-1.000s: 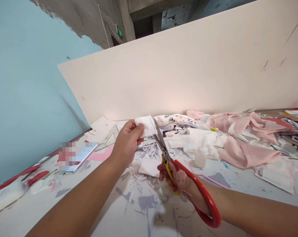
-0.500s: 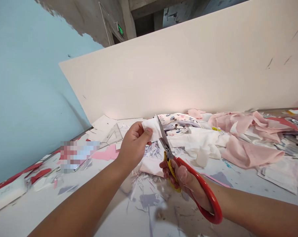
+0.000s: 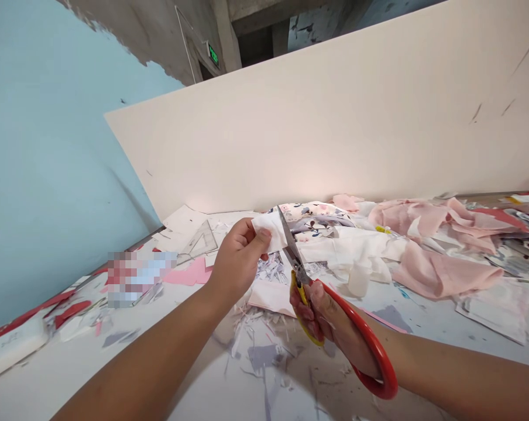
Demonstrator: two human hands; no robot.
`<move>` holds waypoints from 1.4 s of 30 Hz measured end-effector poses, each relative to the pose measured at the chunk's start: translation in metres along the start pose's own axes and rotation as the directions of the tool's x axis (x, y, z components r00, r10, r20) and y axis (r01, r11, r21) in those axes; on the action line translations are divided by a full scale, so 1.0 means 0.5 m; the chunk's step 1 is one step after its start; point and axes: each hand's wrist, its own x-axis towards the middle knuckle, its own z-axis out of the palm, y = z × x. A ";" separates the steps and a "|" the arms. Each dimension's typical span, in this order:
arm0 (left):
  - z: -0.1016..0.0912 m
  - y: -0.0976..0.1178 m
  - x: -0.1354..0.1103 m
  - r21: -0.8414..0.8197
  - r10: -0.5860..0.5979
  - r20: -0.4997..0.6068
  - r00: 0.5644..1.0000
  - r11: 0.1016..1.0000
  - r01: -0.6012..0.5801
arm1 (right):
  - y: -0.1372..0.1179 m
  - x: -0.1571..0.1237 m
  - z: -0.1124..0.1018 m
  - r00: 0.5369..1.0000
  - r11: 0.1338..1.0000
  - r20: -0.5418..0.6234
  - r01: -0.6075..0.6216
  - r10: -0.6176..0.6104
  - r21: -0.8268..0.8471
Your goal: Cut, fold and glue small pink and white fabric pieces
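Observation:
My left hand (image 3: 242,248) pinches a small white piece (image 3: 271,228), cloth or paper, between thumb and fingers. Its right edge lies against the blades of a pair of red-handled scissors (image 3: 352,316), gripped in my right hand (image 3: 323,313). The blades point up and away from me, and the big red loop arches over the back of that hand. A yellow handle (image 3: 300,289) shows at the same fingers; whether it belongs to the scissors or to a second small tool, I cannot tell. Below the blades lie thin paper shreds (image 3: 271,269).
Floral fabric (image 3: 317,216), white cloth (image 3: 356,251) and pink cloth (image 3: 444,272) lie heaped at the back and right. On the left are a set square (image 3: 203,240), pink paper (image 3: 188,273) and red scraps (image 3: 71,313). A pale board (image 3: 291,134) stands behind.
The fingers of my right hand and the yellow handle have shifted slightly. The white piece and my left hand stay in nearly the same place.

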 end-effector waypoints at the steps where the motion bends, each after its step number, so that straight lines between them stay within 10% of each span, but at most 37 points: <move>1: 0.000 0.000 0.000 0.001 0.000 0.001 1.000 1.000 0.000 | -0.003 -0.001 0.000 1.000 1.000 0.027 -0.007 0.007 0.011; 42: -0.007 0.016 0.001 -0.013 -0.171 0.153 0.973 0.984 0.176 | -0.024 -0.017 0.016 0.971 0.968 -0.021 -0.237 0.236 -0.085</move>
